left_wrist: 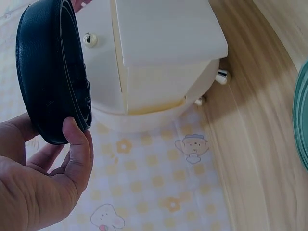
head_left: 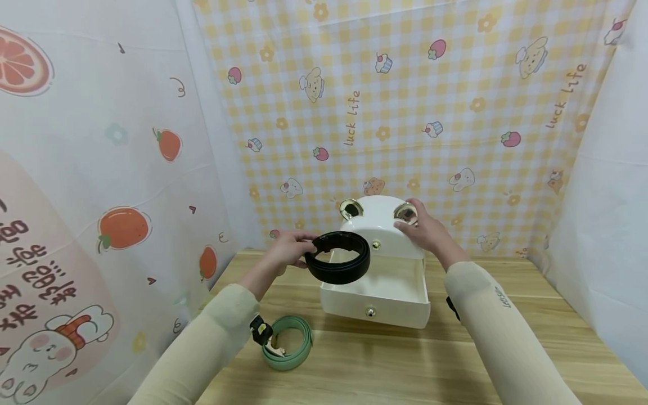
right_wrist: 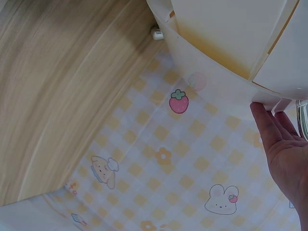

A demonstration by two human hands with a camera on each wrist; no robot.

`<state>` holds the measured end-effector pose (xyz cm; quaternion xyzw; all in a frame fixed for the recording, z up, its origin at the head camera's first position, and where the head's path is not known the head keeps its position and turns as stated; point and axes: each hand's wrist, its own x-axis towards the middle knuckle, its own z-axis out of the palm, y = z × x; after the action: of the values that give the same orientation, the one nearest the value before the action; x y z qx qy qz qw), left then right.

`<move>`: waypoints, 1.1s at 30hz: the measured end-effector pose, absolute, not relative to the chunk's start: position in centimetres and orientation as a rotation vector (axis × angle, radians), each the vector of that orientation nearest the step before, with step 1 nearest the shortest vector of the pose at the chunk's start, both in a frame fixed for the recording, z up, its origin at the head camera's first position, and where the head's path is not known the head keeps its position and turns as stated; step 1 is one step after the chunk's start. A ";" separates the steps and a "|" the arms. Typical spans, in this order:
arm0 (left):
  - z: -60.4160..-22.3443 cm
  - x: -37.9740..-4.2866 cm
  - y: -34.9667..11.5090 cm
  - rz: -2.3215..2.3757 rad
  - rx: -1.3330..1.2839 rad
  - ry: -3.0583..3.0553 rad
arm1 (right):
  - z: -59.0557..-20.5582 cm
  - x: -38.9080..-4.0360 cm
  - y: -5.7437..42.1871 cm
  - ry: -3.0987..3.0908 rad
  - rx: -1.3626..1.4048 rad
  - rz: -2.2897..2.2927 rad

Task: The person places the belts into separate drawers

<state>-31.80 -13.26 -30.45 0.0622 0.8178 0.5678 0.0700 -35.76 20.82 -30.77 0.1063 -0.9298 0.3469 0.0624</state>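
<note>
My left hand point(head_left: 289, 249) pinches a coiled black belt point(head_left: 340, 275) by its left side, thumb and fingers on the strap's edge. The belt point(left_wrist: 45, 72) hangs in the air over the pulled-out lower drawer point(head_left: 374, 306) of a white storage box point(head_left: 379, 209) with two round gold eyes on top. Inside, the visible part of that drawer is bare. My right hand point(head_left: 427, 229) holds the box's upper right side by the gold eye point(head_left: 406, 214), thumb toward the front. In the right wrist view, fingertips point(right_wrist: 260, 111) of that hand press against the box's side.
A coiled green belt point(head_left: 296, 360) with a light metal buckle lies on the wooden table point(head_left: 374, 371), left of the drawer and close to my left forearm. Behind the box hangs a yellow checked curtain point(head_left: 385, 112), and white cloth point(head_left: 612, 185) covers the right side.
</note>
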 end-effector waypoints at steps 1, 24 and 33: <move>-30.5 -31.8 -13.1 1.704 0.194 2.460 | -30.8 -35.8 20.8 -2.812 0.321 1.051; -31.8 -31.8 -9.6 1.672 0.286 2.411 | -30.7 -35.5 20.7 -2.807 0.325 1.086; -32.0 -31.8 -8.7 1.632 0.262 2.401 | -30.7 -35.6 20.8 -2.800 0.342 1.066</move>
<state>-31.76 -8.75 -31.96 0.0894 0.8184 0.5563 0.1131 -35.61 20.81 -30.70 0.1131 -0.9267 0.3527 0.0630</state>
